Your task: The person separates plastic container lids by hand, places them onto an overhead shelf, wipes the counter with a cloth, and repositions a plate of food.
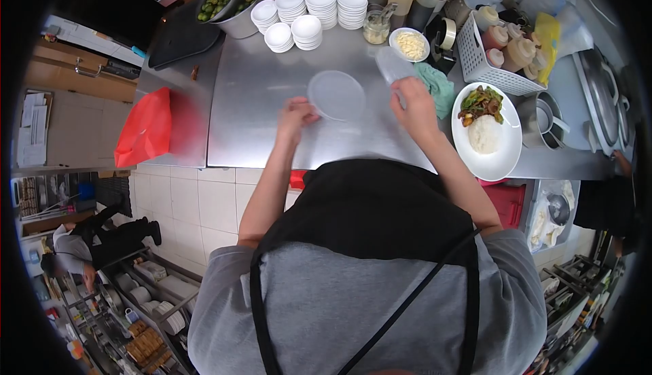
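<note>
A round translucent plastic lid [337, 95] lies on the steel counter [258, 83]. Just left of it is my left hand [297, 118], fingers curled together by its rim; whether they pinch anything is too small to tell. My right hand [411, 103] holds a second clear plastic piece [394, 66], blurred, between thumb and fingers above the counter. Beside that hand lies a green cloth [436, 88]. Farther right is a white oval plate [464, 151] with rice [485, 134] and a meat and vegetable dish [481, 105].
Stacked small white dishes [322, 8], a glass jar [376, 28] and a bowl of chopped garlic [410, 45] stand at the back. A bottle basket [502, 73] and metal pot [545, 120] are right. A red bag [144, 129] lies left; a person [102, 239] is lower left.
</note>
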{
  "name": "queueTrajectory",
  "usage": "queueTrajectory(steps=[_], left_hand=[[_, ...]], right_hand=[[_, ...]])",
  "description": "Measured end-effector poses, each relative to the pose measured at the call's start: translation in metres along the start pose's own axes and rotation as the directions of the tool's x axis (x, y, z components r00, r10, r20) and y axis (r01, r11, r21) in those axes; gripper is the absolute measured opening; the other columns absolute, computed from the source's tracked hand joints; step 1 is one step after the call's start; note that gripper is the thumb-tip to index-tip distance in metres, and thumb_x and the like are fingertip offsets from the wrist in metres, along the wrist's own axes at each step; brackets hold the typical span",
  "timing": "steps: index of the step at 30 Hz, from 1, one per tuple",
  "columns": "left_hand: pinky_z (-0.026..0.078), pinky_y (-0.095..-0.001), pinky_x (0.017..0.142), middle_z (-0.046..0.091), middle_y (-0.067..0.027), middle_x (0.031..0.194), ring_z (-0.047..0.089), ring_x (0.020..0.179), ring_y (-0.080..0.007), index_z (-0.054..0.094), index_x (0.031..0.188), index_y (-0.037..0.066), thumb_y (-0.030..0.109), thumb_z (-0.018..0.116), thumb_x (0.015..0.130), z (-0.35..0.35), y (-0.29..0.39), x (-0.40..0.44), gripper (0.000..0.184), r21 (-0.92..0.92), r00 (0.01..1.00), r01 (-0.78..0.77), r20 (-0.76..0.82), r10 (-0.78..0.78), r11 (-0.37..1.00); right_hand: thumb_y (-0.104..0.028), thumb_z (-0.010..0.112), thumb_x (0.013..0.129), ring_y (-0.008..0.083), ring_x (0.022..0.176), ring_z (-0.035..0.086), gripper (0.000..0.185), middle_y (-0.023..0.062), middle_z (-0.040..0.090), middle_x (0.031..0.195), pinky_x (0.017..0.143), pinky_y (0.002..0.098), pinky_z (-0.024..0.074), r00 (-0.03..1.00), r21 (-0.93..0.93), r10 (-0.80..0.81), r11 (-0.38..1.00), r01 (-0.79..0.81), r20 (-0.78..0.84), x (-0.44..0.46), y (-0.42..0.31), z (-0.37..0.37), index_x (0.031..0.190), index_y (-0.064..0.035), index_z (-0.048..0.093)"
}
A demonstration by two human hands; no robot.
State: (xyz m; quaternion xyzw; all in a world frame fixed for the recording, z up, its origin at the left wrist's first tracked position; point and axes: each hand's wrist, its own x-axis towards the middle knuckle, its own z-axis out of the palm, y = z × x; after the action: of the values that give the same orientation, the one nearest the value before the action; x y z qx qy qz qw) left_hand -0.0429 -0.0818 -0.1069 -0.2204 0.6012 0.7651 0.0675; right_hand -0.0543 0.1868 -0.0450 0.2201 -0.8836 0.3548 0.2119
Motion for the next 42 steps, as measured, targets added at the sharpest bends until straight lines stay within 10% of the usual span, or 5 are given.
queueTrajectory(steps=[5, 19, 42], left_hand=[[0.051, -0.0306, 0.070, 0.057, -0.0093, 0.085, 0.059, 0.075, -0.0182, 0.046, 0.098, -0.002, 0.000, 0.055, 0.077, -0.014, 0.039, -0.011, 0.024, 0.009, 0.990, -0.126, -0.066, 0.127, 0.992], [0.051, -0.0296, 0.076, 0.062, -0.0113, 0.088, 0.061, 0.080, -0.0167, 0.059, 0.096, -0.005, 0.002, 0.055, 0.082, 0.059, 0.064, -0.078, 0.016, 0.002, 0.954, -0.185, 0.240, 0.179, 0.983], [0.048, -0.0241, 0.072, 0.056, -0.0057, 0.086, 0.055, 0.080, -0.0112, 0.052, 0.100, -0.003, -0.007, 0.062, 0.072, 0.082, 0.073, -0.101, 0.031, 0.216, 0.861, -0.485, 0.286, 0.420, 0.847]], right_hand=[[-0.007, 0.059, 0.067, 0.0268, 0.082, 0.052, 0.019, 0.0111, 0.051, 0.078, 0.071, 0.0366, 0.0448, 0.935, -0.117, -0.169, 0.970, 0.214, 0.311, -0.033, 0.000, 0.021, 0.085, -0.0053, 0.053], [-0.009, 0.062, 0.077, 0.0151, 0.071, 0.060, 0.016, 0.0077, 0.063, 0.078, 0.066, 0.0256, 0.0463, 0.919, 0.651, 0.262, 0.648, -0.395, 0.296, 0.008, -0.062, 0.029, 0.091, -0.0017, 0.060], [-0.002, 0.062, 0.077, 0.0120, 0.073, 0.057, 0.006, 0.0039, 0.058, 0.075, 0.068, 0.0254, 0.0461, 0.777, 0.772, 0.194, 0.117, -0.625, 0.599, 0.017, -0.045, 0.008, 0.080, -0.0037, 0.057]])
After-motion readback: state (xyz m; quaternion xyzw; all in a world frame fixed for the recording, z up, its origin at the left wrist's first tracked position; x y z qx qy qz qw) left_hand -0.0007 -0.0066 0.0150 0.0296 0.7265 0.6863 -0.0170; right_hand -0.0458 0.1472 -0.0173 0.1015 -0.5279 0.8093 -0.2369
